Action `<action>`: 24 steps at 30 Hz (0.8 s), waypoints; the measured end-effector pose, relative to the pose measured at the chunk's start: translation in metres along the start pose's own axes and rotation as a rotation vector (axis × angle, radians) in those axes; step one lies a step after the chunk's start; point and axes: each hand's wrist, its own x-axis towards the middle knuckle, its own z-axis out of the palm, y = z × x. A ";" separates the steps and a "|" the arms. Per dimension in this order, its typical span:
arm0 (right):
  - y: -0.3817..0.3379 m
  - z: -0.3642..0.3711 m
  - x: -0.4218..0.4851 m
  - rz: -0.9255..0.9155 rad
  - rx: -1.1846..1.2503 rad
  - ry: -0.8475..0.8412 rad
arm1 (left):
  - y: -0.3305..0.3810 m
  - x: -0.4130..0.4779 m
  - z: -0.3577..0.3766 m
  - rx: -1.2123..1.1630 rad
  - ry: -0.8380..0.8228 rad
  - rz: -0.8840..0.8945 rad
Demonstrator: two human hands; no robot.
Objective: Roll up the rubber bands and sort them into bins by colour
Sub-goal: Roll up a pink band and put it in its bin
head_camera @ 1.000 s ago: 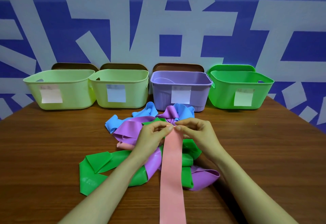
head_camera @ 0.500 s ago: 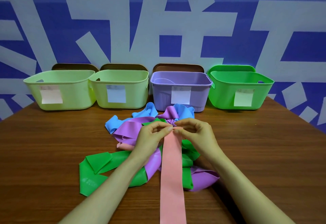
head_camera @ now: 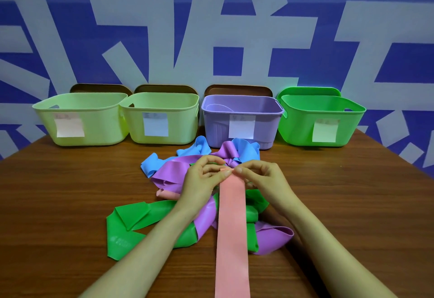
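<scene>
Barely shifted, left hand (head_camera: 202, 180) and right hand (head_camera: 265, 178) pinch pink band (head_camera: 232, 227) end

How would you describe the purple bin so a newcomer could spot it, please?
Four bins line the far edge of the table, under the blue wall. The purple bin is third from the left, between a pale green bin and a bright green bin; only it is purple.
</scene>
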 end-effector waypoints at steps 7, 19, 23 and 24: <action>-0.003 -0.002 -0.002 -0.016 0.019 -0.006 | -0.002 0.001 -0.002 0.004 -0.034 0.002; 0.000 -0.005 0.002 -0.038 0.060 -0.007 | -0.006 0.004 -0.001 0.000 -0.063 -0.074; 0.003 -0.006 0.002 -0.023 0.065 -0.017 | -0.005 0.003 -0.002 0.034 -0.050 -0.046; 0.004 -0.007 0.002 -0.011 0.058 -0.026 | -0.005 0.003 -0.003 0.042 -0.048 -0.037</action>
